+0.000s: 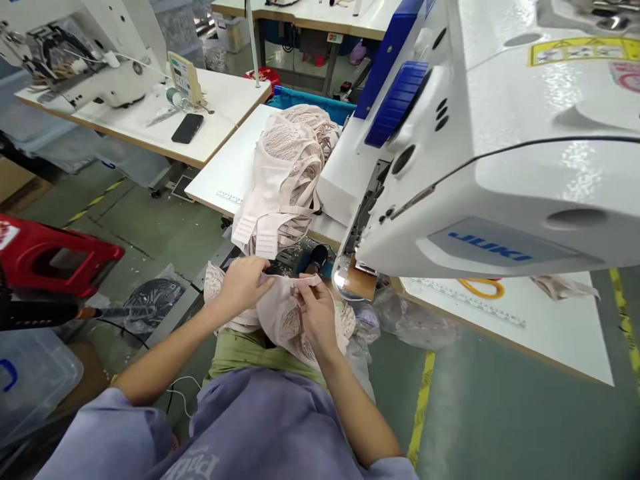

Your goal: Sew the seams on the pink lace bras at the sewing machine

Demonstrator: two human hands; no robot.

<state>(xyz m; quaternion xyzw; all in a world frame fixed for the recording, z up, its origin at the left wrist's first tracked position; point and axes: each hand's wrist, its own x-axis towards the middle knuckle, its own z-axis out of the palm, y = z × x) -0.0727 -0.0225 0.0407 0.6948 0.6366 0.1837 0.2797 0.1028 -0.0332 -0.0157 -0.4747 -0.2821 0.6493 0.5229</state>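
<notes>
Both hands hold one pale pink lace garment [283,317] over my lap. My left hand [243,283] grips its upper left edge with closed fingers. My right hand [315,310] pinches the band at its top edge, fingers closed. A pile of similar pink lace garments [285,180] lies on the white table [225,177] just beyond my hands, its straps hanging over the front edge. The white sewing machine [500,167] stands to the right, with its needle end [350,277] close to my right hand.
A second sewing machine [85,53] sits on another table [225,100] at the back left, with a black phone [187,128]. A red stool [50,260] and clear bins [30,380] stand at left. Yellow scissors [480,287] lie under the machine. Plastic bags [415,323] hang below.
</notes>
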